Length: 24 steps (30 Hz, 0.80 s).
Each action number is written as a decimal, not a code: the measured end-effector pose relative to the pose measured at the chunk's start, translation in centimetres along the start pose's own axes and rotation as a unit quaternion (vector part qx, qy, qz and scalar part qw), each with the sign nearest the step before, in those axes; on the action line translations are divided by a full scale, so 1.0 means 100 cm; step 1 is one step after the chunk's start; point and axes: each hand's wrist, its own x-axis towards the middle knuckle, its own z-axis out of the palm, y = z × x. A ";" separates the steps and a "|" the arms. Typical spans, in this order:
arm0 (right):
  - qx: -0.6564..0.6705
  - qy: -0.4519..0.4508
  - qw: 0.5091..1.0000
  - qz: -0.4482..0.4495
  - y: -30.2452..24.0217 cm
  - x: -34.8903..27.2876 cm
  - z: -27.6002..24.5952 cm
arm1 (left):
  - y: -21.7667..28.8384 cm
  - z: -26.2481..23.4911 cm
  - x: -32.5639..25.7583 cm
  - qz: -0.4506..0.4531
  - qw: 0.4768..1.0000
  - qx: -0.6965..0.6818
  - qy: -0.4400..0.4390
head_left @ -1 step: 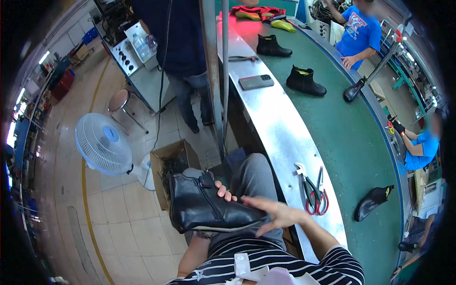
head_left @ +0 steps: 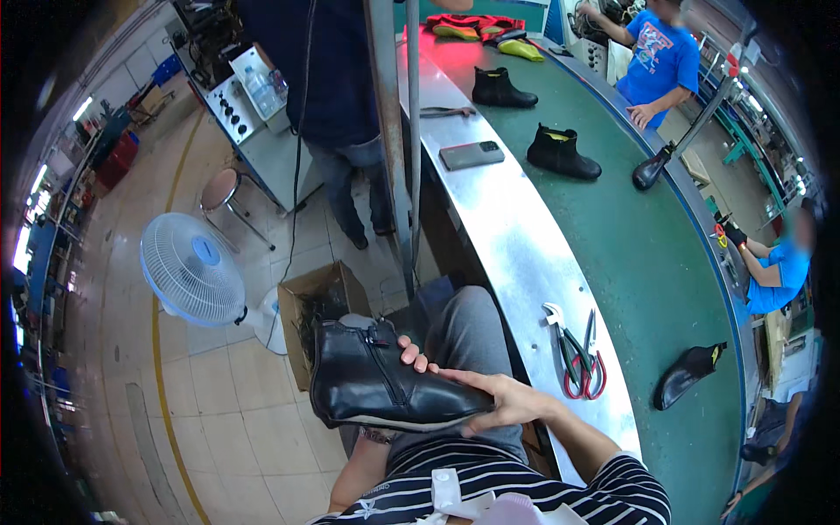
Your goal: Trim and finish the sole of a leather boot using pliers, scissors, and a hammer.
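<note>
A black ankle boot (head_left: 363,376) with a side zipper lies sideways above my lap, its toe pointing right. My left hand (head_left: 415,353) reaches from beneath and is closed on it, with fingertips curled over the far edge. My right hand (head_left: 514,400) is closed around the toe, fingers along the far side and thumb at the near side by the sole. The palm of my left hand is hidden behind the boot. Pliers with a pale metal head (head_left: 556,324) and red-handled scissors (head_left: 593,359) rest on the metal ledge to my right.
A green conveyor (head_left: 612,254) carries several black boots, one nearby (head_left: 689,376). On its metal ledge lies a phone (head_left: 472,155). An open cardboard box (head_left: 302,302), a fan (head_left: 194,267) and a stool (head_left: 220,189) stand left. A metal post (head_left: 392,131) rises ahead. People work around the conveyor.
My right hand, spread near the toe before, has come in to the left and closed on the boot's toe. My left hand keeps its hold.
</note>
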 end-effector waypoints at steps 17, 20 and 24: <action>0.074 0.769 0.630 -0.076 0.065 -0.067 -0.128 | 0.075 -0.050 -0.038 0.114 0.375 0.845 0.365; 0.019 0.849 0.525 -0.055 0.125 -0.097 -0.193 | 0.065 -0.059 -0.034 0.108 0.301 0.883 0.343; 0.002 0.725 0.682 0.099 0.124 -0.077 -0.222 | 0.060 -0.081 -0.035 0.094 0.284 0.888 0.350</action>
